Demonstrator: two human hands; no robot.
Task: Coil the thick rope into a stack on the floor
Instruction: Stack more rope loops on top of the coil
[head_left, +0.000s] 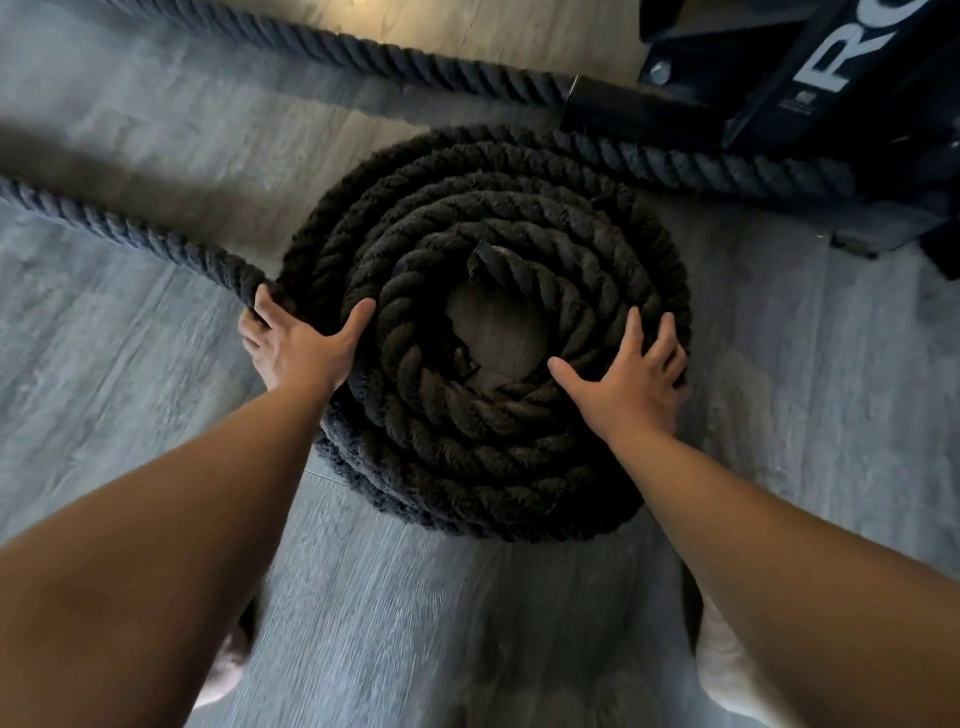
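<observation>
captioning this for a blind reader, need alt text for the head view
Seen from above, a thick dark rope lies coiled in a round stack on a grey wood floor. The left hand and right hand press flat on opposite sides, while uncoiled rope trails off left toward a black metal frame.

- My forearms are bare right up to the frame's edge, with no sleeve showing.
- My left hand (298, 347) wears no glove, ring or watch.
- My right hand (631, 376) is just as bare, its wrist without any band.
</observation>
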